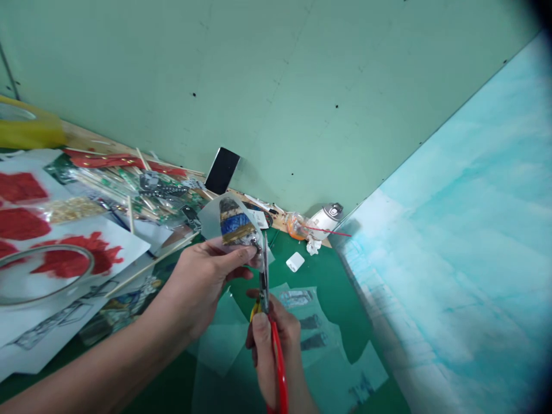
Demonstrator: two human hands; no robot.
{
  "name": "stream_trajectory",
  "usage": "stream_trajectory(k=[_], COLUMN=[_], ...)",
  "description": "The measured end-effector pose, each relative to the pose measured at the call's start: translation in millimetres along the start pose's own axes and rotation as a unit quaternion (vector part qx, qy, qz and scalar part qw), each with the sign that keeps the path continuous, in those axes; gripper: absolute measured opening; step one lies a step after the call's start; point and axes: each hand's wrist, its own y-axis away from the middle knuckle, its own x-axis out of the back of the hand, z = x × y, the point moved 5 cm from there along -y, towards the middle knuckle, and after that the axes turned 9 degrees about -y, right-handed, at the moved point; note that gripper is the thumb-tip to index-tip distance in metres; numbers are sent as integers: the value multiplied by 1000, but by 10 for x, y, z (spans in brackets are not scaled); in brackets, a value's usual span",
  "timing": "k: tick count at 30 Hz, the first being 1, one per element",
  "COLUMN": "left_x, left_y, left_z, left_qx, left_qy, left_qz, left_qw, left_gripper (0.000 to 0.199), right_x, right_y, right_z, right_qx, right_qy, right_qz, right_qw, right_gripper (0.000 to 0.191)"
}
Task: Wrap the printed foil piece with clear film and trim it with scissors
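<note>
My left hand [215,270] pinches a piece of translucent film [237,221] that carries a painted picture in blue, brown and dark tones. In my right hand [276,345] are scissors [278,368] with red handles and a bit of yellow near the pivot. The scissor blades point away from me and lie along the right edge of the film, close to my left fingertips. Whether the blades are closed on the film I cannot tell. Below my hands, more translucent sheets [328,336] with small dark drawings lie on the green table surface [340,276].
A phone [222,171] leans on the green wall. To the left are papers with red paint [81,253], a clear ring [47,250], wooden sticks [150,264], plastic-wrapped bundles [125,184] and a yellow tape roll [32,129]. A white bottle [325,218] stands in the right corner.
</note>
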Motion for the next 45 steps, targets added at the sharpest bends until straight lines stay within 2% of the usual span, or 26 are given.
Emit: stream_trajectory(k=[5,11,19,25,32,39,45], left_x=[5,14,1,-15,-16,-29,-5], left_y=[-12,-8,-6,21,-9,2,13], left_z=[-10,-7,12,35,-10,-39,-49], left_qx=[-4,-4,-6,2,1,1,-3], left_qy=[1,-1,-3,-4,10,18,10], left_qz=[2,-4,-3,1,-15,-54,-45], left_qw=[1000,1000,1000,1000,1000,998,999], left_gripper=[9,6,4,5,3,5,7], right_x=[-23,-2,-29,-45,-41,-48,-24], right_y=[3,-6,-10,9,11,2,5], right_z=[-24,48,7,-44,-51,22,45], right_qx=[-11,4,0,-12,-20,-38,-53], right_qy=[-2,48,33,-14,-1,-27,-12], right_qz=[-31,36,42,31,20,-11,-15], right_qw=[999,998,999,999,1000,999,998], right_gripper=[54,66,63,57,52,51,49])
